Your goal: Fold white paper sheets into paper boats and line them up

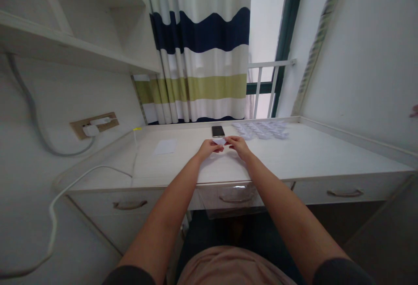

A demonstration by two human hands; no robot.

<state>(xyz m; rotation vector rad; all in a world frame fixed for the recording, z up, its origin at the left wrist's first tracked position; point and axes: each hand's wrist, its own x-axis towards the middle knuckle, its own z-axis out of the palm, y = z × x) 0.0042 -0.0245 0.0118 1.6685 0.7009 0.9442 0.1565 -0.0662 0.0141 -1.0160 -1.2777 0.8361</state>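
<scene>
Both my hands reach out over the white desk (313,154). My left hand (208,149) and my right hand (239,144) are closed in a pinch on a small white piece of paper (220,141) held between them, just above the desk top. A dark phone (217,131) lies flat right behind the paper. To the right of the phone sits a spread of several small white folded paper pieces (263,129). A blank white sheet (165,146) lies to the left of my left hand.
A striped curtain (202,50) hangs behind the desk beside a window with a white rail (269,64). Shelves (72,45) hang at the upper left. A wall socket with a plug (94,125) and a white cable (65,193) run down the left side. Drawers with handles (345,193) front the desk.
</scene>
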